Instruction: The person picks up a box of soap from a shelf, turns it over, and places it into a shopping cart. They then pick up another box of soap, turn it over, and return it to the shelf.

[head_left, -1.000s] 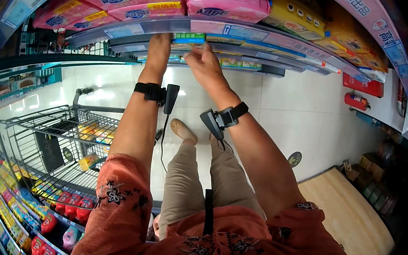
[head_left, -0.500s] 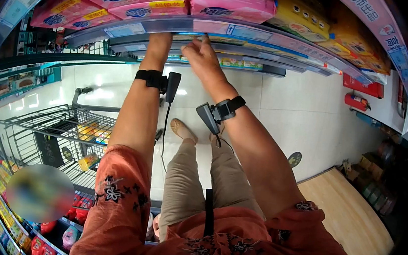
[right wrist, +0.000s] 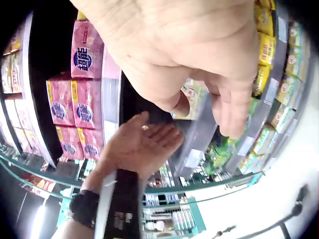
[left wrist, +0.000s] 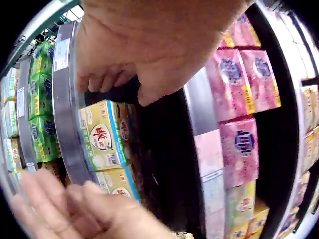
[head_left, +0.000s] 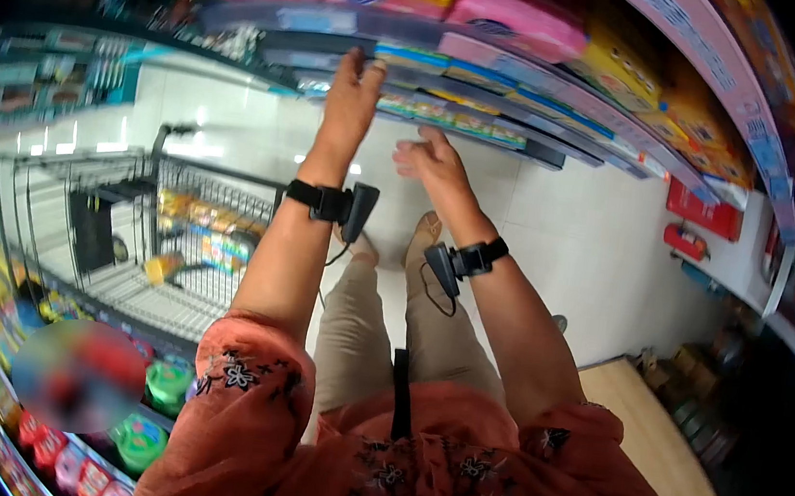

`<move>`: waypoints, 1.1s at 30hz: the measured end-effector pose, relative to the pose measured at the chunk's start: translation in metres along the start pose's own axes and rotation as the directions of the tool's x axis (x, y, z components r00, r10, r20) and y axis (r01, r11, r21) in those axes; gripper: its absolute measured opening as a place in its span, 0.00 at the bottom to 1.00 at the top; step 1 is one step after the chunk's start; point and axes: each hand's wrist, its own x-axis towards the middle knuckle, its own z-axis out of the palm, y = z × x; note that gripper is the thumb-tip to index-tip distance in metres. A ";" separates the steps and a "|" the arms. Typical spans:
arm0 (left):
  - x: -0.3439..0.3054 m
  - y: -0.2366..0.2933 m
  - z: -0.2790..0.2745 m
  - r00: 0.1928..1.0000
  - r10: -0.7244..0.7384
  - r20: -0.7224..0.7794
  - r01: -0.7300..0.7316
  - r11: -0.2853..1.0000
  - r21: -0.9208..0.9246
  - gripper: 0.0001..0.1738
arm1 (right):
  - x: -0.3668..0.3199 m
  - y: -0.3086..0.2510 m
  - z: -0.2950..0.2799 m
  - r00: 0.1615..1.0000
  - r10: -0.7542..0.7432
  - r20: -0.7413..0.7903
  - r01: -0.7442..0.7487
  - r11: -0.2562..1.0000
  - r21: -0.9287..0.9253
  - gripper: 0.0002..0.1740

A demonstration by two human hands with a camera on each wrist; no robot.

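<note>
The left hand (head_left: 352,106) is at the front edge of a middle shelf, fingers bent a little, holding nothing. In the left wrist view its fingers (left wrist: 107,79) are over the shelf rail beside yellow soap packs (left wrist: 103,139). The right hand (head_left: 437,170) hovers lower and to the right, fingers loosely spread, with nothing in it. In the right wrist view this hand (right wrist: 194,55) is in front of the shelf, and the left hand (right wrist: 142,144) shows its palm with relaxed fingers.
Pink packs (head_left: 518,19) and yellow packs (head_left: 620,63) fill the upper shelf. A cart (head_left: 117,238) holding several packs stands at the left. A wooden platform (head_left: 648,449) lies at the lower right, and a fire extinguisher (head_left: 687,242) is at the right.
The left hand has come out from under the upper shelf. The right hand has drawn back from the shelf edge, and the head view has shifted, showing more of the cart's inside.
</note>
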 end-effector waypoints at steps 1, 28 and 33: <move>-0.026 0.013 -0.012 0.996 -0.091 0.017 0.092 0.994 -0.063 0.37 | -0.015 0.005 0.003 0.997 0.057 0.054 -0.056 0.998 -0.017 0.26; -0.259 -0.226 -0.378 0.489 -0.812 -0.320 0.733 0.581 -0.353 0.37 | -0.116 0.008 0.210 0.739 0.503 0.448 -0.281 0.834 -0.475 0.20; -0.246 -0.273 -0.353 0.417 -0.791 -0.447 0.772 0.568 -0.284 0.58 | -0.114 0.015 0.233 0.738 0.517 0.433 -0.301 0.827 -0.475 0.20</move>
